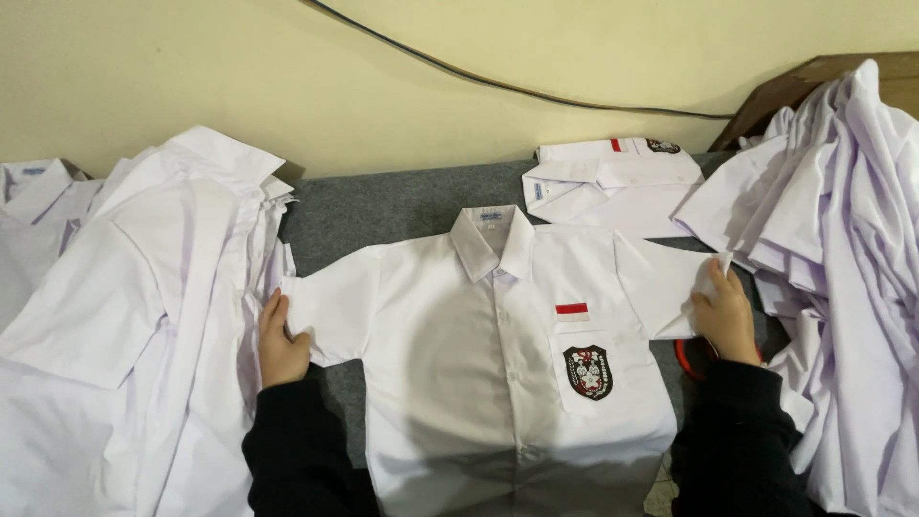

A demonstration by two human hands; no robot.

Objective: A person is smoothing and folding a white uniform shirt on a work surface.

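Wall (239, 77) of pale cream fills the back of the room, and we see a dark cable (498, 84) sagging across it toward a brown cardboard box (814, 81) at the right. Below it runs our work surface, a grey felt-like table (383, 206), mostly buried. At our left lies a broad heap of white shirts (134, 316); at our right a crumpled pile of white cloth (842, 278) spills down from the box. Spread flat in the middle, front up and buttoned, is the white short-sleeved shirt (479, 383), its collar toward the wall, with a red-and-white flag patch and a dark crest on the chest pocket. Behind it sits a folded shirt (613, 187). Our left hand (280, 345) lies flat, fingers together, against the edge of one sleeve; our right hand (726, 318) pinches the hem of the other sleeve. A red object (687, 362) peeks from beneath our right wrist.
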